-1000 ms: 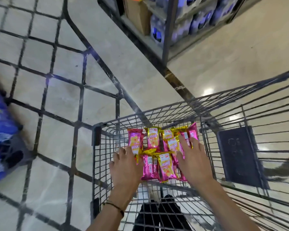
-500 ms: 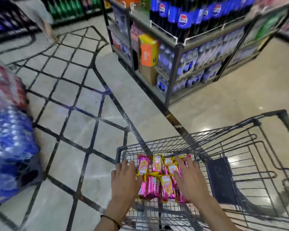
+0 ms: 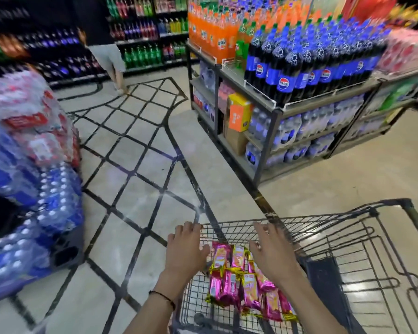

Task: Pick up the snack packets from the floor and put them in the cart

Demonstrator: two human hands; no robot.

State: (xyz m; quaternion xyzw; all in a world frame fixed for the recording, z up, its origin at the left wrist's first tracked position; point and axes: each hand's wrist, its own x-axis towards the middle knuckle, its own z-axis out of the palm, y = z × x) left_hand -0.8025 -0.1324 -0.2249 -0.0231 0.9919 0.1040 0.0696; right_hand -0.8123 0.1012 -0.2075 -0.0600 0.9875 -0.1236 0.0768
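Lower centre of frame: pink-and-gold snack packets (image 3: 241, 278) lie in a loose pile on the wire floor of the cart (image 3: 348, 249), none visible on the tiled floor (image 3: 135, 165). Left hand (image 3: 186, 251) and right hand (image 3: 273, 254) hover above the pile, fingers spread, palms down, gripping nothing; the spread suggests a release, so the drop looks done. Left fingertips sit at the cart's near corner; contact unclear. Centre right: shelf (image 3: 275, 112) of cola bottles (image 3: 299, 59). Left edge: stacked bottle packs (image 3: 34, 177), blurred. Upper left: another person (image 3: 109, 59), well apart. Nothing blocks the hands.
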